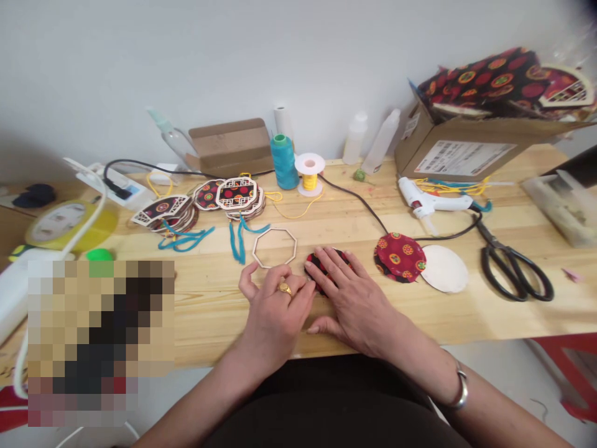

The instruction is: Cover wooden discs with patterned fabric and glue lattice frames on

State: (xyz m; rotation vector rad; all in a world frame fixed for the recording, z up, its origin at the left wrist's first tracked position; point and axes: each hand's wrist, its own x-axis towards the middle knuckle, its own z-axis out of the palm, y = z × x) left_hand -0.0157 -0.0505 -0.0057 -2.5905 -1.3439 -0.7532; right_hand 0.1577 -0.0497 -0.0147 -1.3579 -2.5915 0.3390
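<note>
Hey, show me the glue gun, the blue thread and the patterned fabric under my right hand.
Glue gun [433, 201], head view: on its white body.
Blue thread [284, 165], head view: middle of the wound cone.
Patterned fabric [358, 266], head view: part showing beside the right hand [352, 295].

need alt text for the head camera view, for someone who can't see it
A person's right hand lies spread over dark patterned fabric on a wooden table, the left hand at its edge. Around them: an octagonal frame, red patterned fabric, a white disc, black-handled scissors, a white glue gun and blue thread.
</note>
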